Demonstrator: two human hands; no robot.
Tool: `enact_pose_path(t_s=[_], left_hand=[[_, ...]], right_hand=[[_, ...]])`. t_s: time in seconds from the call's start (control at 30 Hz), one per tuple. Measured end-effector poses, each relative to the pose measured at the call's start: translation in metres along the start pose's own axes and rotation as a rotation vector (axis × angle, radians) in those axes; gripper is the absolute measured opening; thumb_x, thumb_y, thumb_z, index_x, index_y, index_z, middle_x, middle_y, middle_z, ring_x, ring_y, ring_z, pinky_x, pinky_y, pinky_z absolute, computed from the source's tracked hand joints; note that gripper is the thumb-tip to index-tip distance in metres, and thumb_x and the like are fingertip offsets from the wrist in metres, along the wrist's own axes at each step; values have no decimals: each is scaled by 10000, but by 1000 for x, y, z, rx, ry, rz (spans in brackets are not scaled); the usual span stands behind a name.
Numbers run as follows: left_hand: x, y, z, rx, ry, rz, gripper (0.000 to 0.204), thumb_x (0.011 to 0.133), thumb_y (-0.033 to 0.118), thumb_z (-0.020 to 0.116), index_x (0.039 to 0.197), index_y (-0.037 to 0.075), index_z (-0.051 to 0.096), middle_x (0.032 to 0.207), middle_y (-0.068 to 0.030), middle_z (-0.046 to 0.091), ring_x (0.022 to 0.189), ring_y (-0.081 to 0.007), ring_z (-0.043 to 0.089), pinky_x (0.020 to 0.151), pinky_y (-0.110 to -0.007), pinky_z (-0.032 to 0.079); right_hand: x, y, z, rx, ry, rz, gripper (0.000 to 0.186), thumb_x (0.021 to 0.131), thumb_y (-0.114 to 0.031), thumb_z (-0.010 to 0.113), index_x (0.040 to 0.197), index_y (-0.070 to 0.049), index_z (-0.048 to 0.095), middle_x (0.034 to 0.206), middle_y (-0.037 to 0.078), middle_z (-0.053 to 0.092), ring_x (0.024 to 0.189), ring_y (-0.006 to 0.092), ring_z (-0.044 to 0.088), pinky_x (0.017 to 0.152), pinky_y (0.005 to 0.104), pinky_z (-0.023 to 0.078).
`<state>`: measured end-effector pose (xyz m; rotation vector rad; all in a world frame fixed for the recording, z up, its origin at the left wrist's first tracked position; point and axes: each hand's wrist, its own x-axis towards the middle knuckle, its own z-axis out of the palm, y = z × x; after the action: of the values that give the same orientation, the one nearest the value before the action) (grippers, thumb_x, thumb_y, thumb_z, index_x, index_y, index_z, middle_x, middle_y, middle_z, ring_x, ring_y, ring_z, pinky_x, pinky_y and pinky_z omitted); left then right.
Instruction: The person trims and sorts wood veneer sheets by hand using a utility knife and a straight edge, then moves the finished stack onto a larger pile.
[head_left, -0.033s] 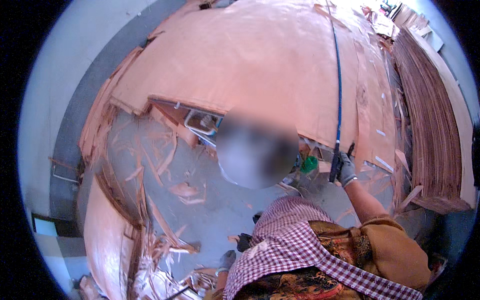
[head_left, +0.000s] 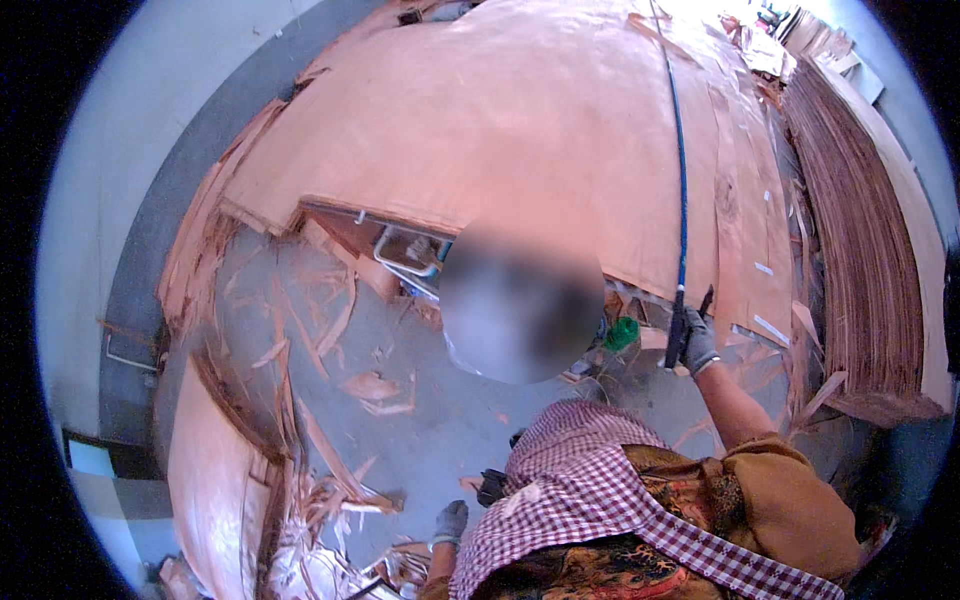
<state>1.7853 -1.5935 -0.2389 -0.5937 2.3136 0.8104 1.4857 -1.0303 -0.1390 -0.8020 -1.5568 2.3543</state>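
We can see our right hand (head_left: pixel 701 345) in a grey glove, with its fingers curled shut around the black handle (head_left: pixel 673 342) of a long blue stick (head_left: pixel 681 210). The stick runs away from those fingers, far out over a big wood sheet (head_left: pixel 450 120), whose near edge is just ahead of them. A small black thing (head_left: pixel 707 299) pokes up right by the same fingers, and we can't tell if it is part of the stick. Just left of these fingers sits something green (head_left: pixel 621 333), and well to their right stands a tall pile of thin brown sheets (head_left: pixel 865 250). Our left hand (head_left: pixel 452 523), also in a grey glove, hangs low beside our checked apron (head_left: pixel 575 490). We can't tell how far open its fingers are, and we see nothing in them. A black thing (head_left: pixel 491 487) is near them, on their right side. To their left lie lots of torn wood strips (head_left: pixel 330 455), and past those is a curved pale board (head_left: pixel 215 475). Far ahead of the left fingers, there is a white frame (head_left: pixel 378 250) by the edge of the big wood sheet
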Motion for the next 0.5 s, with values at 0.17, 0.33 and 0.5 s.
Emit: enact_pose_path(t_s=[0.17,0.33,0.5], left_hand=[[74,10,-89,115,33,37,356,843,335,499,1099,112,607,1119,-171,582,1056,-354,538,903,-431,421],[130,136,-183,-123,66,192,389,874,338,482,1136,67,580,1102,-167,601,1022,-315,561,895,-377,419],[173,238,-268,-3,208,447,375,856,287,535,1151,58,570,1115,-143,602,1033,-266,561,897,-366,418]], right_hand=[[-38,-15,-18,-326,167,120,364,835,-371,603,1114,-140,568,987,14,570,739,110,489,545,247,365],[-62,-2,-19,-538,296,-231,272,819,-351,641,862,-123,499,685,-22,476,513,90,412,408,229,292],[-63,-25,46,-460,137,14,236,843,-275,615,882,-99,463,666,5,502,453,117,471,414,249,409]])
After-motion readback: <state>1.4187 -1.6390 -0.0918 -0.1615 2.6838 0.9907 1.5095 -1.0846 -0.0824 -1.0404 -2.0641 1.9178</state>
